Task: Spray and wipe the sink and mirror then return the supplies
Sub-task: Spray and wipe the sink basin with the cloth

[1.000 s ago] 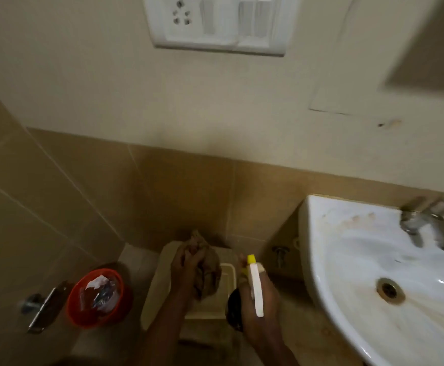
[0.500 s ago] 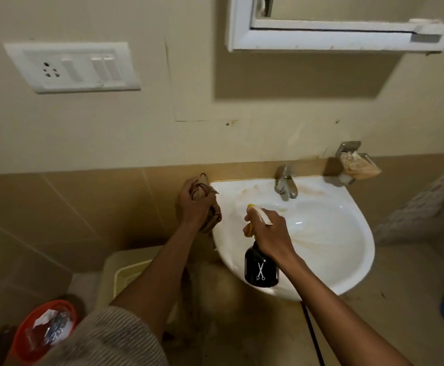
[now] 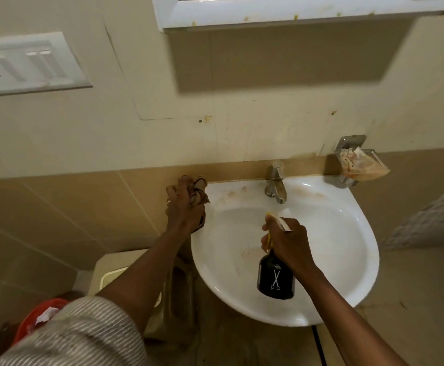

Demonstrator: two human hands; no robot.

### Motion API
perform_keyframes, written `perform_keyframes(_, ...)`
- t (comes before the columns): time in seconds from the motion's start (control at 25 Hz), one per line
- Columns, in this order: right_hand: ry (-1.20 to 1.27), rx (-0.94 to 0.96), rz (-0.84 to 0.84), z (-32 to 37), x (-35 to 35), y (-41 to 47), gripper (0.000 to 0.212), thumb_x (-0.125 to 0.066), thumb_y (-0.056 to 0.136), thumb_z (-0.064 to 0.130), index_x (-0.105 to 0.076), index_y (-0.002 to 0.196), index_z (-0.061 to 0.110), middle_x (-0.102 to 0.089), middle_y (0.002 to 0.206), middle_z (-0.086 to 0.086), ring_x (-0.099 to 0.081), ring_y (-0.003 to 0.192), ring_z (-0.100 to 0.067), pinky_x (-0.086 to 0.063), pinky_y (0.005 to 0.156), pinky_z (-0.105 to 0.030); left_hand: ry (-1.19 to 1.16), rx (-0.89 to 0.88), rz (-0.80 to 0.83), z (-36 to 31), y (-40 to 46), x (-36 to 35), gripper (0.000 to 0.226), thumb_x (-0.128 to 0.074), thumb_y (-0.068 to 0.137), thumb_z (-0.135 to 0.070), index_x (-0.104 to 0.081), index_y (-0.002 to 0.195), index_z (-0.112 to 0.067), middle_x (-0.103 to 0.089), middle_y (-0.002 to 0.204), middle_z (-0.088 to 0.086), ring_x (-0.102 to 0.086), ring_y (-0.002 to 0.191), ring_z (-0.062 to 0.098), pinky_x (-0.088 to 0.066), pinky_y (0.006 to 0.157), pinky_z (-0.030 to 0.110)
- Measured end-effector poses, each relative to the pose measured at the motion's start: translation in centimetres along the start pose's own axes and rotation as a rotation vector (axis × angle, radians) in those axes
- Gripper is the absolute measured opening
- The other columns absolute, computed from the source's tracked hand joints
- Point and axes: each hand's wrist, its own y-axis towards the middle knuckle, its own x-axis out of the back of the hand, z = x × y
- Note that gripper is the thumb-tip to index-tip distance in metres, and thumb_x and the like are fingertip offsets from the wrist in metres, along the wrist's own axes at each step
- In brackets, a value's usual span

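The right hand (image 3: 288,243) curls its fingers (image 3: 267,228) round the neck of a black spray bottle (image 3: 276,277), now over the white sink (image 3: 347,233) basin instead of down by the floor; the left hand (image 3: 185,204) clutches a bunched brown cloth (image 3: 202,199) at the sink's ten o'clock rim; the tap (image 3: 275,182) stands at twelve o'clock.

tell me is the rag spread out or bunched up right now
Bunched up. The left hand grips the brown cloth as a wad beside the sink rim, with folds poking out between the fingers.
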Motion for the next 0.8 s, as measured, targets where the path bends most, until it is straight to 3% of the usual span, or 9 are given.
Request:
perform_keyframes(0.08, 0.001, -0.027, -0.025, -0.6, 0.9, 0.3, 0.039, -0.059, 0.106, 0.026, -0.071, 0.084, -0.004, -0.068, 0.059, -0.014, -0.060, 0.042, -0.007, -0.049, 0.051, -0.016, 0.119, -0.113, 0.039, -1.2, 1.4, -1.9, 0.060, -0.061, 0.085, -0.012, -0.039, 0.141, -0.017, -0.037, 0.128, 0.016, -0.054, 0.101, 0.038, -0.051, 0.086, 0.051)
perform_keyframes(0.16, -0.030, -0.039, -0.033, -1.1, 1.7, 0.5, 0.039, -0.060, 0.105, 0.026, -0.072, 0.082, -0.004, -0.067, 0.054, -0.009, -0.060, 0.042, -0.011, -0.049, 0.053, -0.020, 0.251, -0.284, 0.125, -2.3, 2.7, -4.2, 0.058, -0.052, 0.085, -0.026, -0.039, 0.140, -0.016, -0.041, 0.127, 0.016, -0.054, 0.103, 0.040, -0.052, 0.082, 0.054)
perform_keyframes(0.24, -0.083, -0.009, -0.046, -1.4, 2.4, 0.8, 0.040, -0.061, 0.104, 0.028, -0.074, 0.083, -0.002, -0.074, 0.062, -0.010, -0.065, 0.053, -0.018, -0.051, 0.060, -0.027, 0.395, -0.410, 0.204, -3.7, 4.0, -6.5, 0.057, -0.045, 0.087, -0.036, -0.038, 0.141, -0.022, -0.044, 0.128, 0.014, -0.053, 0.108, 0.041, -0.051, 0.083, 0.053)
perform_keyframes(0.32, -0.060, 0.021, -0.058, -1.7, 2.8, 1.0, 0.039, -0.062, 0.105, 0.030, -0.075, 0.083, 0.000, -0.077, 0.071, -0.012, -0.069, 0.065, -0.023, -0.054, 0.070, -0.038, 0.512, -0.491, 0.266, -4.9, 4.7, -8.8, 0.060, -0.052, 0.092, -0.031, -0.034, 0.148, -0.023, -0.041, 0.140, 0.016, -0.048, 0.117, 0.044, -0.047, 0.092, 0.053)
perform_keyframes(0.44, -0.013, 0.054, -0.059, -2.0, 3.0, 1.2, 0.037, -0.061, 0.107, 0.031, -0.077, 0.084, 0.006, -0.077, 0.073, -0.010, -0.073, 0.072, -0.023, -0.058, 0.076, -0.041, 0.553, -0.526, 0.339, -5.9, 5.7, -11.9, 0.064, -0.058, 0.093, -0.028, -0.032, 0.152, -0.025, -0.027, 0.158, 0.013, -0.036, 0.135, 0.044, -0.038, 0.106, 0.052)
perform_keyframes(0.6, -0.022, 0.064, -0.049, -1.7, 2.4, 2.5, 0.030, -0.058, 0.108, 0.035, -0.078, 0.095, 0.017, -0.079, 0.078, -0.003, -0.074, 0.073, -0.009, -0.055, 0.067, -0.015, 0.464, -0.547, 0.413, -5.0, 6.4, -14.1, 0.055, -0.059, 0.094, -0.029, -0.044, 0.146, -0.023, -0.030, 0.159, 0.010, -0.038, 0.137, 0.039, -0.042, 0.105, 0.055)
perform_keyframes(0.8, -0.019, 0.113, -0.060, -0.3, 0.9, 3.8, 0.029, -0.057, 0.108, 0.036, -0.078, 0.104, 0.016, -0.080, 0.083, -0.001, -0.071, 0.074, -0.001, -0.054, 0.067, -0.013, 0.684, -0.672, 0.527, -3.6, 7.6, -13.6, 0.051, -0.062, 0.091, -0.032, -0.047, 0.140, -0.037, -0.030, 0.159, -0.001, -0.031, 0.143, 0.036, -0.034, 0.112, 0.055)
